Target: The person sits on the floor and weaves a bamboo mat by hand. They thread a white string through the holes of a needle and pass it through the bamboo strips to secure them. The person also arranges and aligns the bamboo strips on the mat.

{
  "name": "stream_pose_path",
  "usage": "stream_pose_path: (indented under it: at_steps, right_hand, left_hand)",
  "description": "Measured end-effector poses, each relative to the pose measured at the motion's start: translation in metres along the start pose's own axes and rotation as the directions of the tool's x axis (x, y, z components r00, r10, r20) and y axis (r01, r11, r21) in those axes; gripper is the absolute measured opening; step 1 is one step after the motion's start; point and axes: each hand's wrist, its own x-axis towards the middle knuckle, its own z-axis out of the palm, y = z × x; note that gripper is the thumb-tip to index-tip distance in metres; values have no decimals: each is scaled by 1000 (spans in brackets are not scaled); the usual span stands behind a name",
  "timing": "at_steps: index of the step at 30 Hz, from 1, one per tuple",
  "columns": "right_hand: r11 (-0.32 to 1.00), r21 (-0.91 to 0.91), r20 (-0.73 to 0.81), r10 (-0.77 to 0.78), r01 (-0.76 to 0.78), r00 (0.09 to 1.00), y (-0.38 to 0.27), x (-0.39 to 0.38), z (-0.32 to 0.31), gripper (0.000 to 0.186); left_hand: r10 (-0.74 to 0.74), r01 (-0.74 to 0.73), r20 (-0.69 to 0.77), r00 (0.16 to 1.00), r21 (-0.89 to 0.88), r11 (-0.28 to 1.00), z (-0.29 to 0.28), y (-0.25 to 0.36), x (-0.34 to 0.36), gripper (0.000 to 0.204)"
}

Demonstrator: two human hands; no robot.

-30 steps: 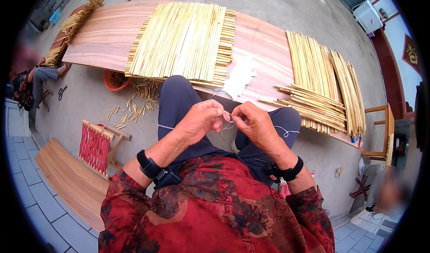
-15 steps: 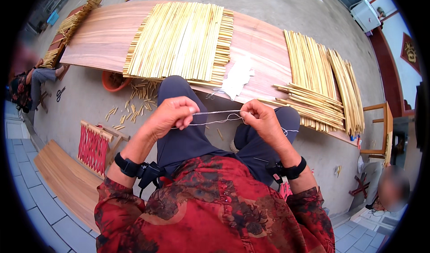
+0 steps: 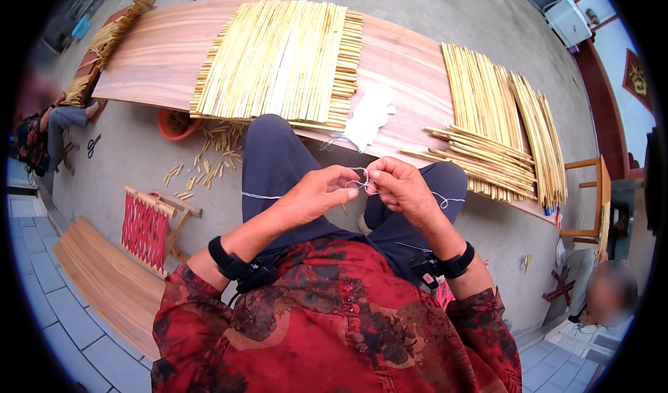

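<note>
A thin white string (image 3: 364, 183) forms a small tangled loop between my two hands, above the gap between my knees. My right hand (image 3: 402, 188) pinches it between thumb and forefinger. Close beside it, my left hand (image 3: 321, 193) has thumb and fingers curled on the loop. One length of the string lies across my left thigh, and another curls over my right thigh. Just beyond my knees, on the long wooden board, rests a wide layer of pale peeled sticks (image 3: 278, 62). White cloth or gloves (image 3: 369, 118) lie to the right of them.
More sticks (image 3: 487, 108) are stacked on the board's (image 3: 156, 59) right part. Below its left side stand an orange basin (image 3: 174, 125), scattered stick pieces (image 3: 223, 142) and a red-strapped folding stool (image 3: 146, 229). Scissors (image 3: 92, 145) lie farther left. Other people sit at both edges.
My left hand has moved right, up close to my right hand. The stretched string between them has slackened into a small loop, and a strand now crosses my left thigh.
</note>
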Motion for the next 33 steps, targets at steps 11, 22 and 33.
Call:
stream_pose_path:
  at_steps: [11,22,33]
  right_hand:
    - [953,-247,17,-179,177,984,10,0,1,16]
    - [914,-358,6,-203,192,979,6,-2,2,9]
    - [971,-183,-7,-155,151,988,4,0,4,9]
  left_hand:
    - [-173,164,-74,982,-120,979,-2,13,3,10]
    - [-232,217,-125,965,-122,969,-3,17,-1,12]
    - [-243,234,-83,966,-108,966,2,16,3,11]
